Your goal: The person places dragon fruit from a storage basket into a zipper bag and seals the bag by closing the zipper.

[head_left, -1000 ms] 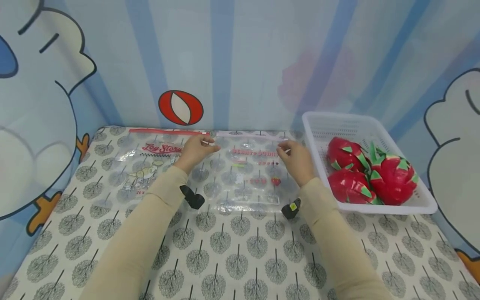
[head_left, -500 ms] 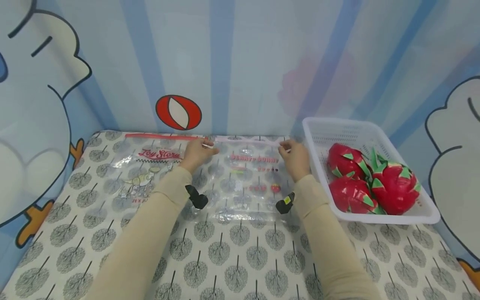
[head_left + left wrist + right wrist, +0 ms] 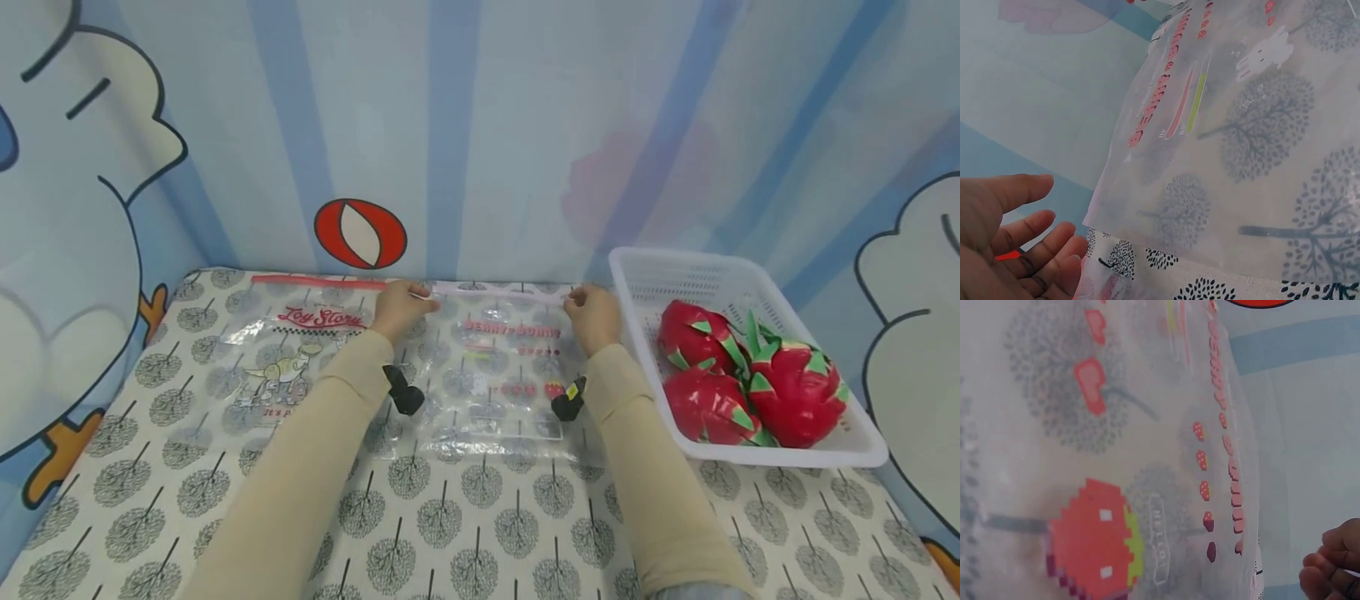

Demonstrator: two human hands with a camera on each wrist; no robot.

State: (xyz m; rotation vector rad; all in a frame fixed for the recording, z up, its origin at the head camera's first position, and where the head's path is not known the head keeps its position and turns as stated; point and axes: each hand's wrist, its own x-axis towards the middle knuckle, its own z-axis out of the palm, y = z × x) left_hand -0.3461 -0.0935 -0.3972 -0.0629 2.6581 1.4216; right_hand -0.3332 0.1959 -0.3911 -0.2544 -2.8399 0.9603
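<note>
Out at the top left corner of the clear bag (image 3: 491, 367), left hand (image 3: 400, 312): thumb and fingers apart, gripping nothing, apparently just off the film in the left wrist view. Across at the top right corner, right hand (image 3: 596, 321): fingers bent, half cut off in the right wrist view, so can't tell whether pinching or merely curled. Between the two, the bag, flat on the cloth (image 3: 480, 533). Parted or sealed along that pale zip (image 3: 495, 292)? Hard to say. Tricky stuff, thin film: liable to slide or ruck up under a tug from one side only, and perhaps to cling to itself. Watch the black cameras (image 3: 567, 398), low over the film at both wrists; could snag and drag an edge. Out left, close by the left hand, the red-zip bag (image 3: 300, 333): easy to catch by mistake, with borders so near. And out right, just beside the right hand, the basket (image 3: 787, 456), loaded with red fruits (image 3: 798, 393): at risk of a bump from a careless swing of the right sleeve (image 3: 660, 467).
</note>
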